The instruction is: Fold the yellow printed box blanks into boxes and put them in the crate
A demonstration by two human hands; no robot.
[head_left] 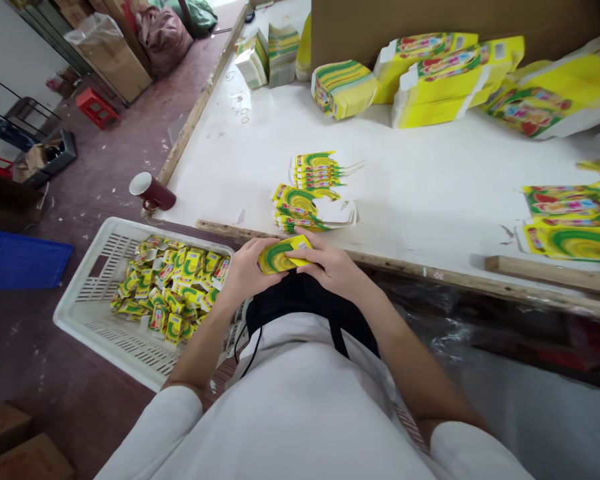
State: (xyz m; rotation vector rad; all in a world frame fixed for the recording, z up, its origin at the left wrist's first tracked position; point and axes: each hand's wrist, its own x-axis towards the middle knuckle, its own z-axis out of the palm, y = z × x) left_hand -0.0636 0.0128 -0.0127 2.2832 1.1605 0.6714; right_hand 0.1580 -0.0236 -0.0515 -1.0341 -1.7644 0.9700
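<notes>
Between my two hands, just off the table's near edge, is a small yellow and green printed carton [279,257]. My left hand [250,268] grips its left end, with the fingers behind and the thumb below. My right hand [330,264] has its fingers closed on the right end, where a yellow flap with a barcode shows. Right beyond my hands, a stack of flat carton blanks [303,205] lies on the white table [420,187]. Another small pile of blanks [314,168] sits behind it.
At my left stands a white plastic crate [105,333] holding many small cartons [173,287]. A maroon mug [153,191] is at the table's left corner. Larger yellow cartons [440,80] line the back; more blanks [570,220] and a wooden strip [550,273] lie right.
</notes>
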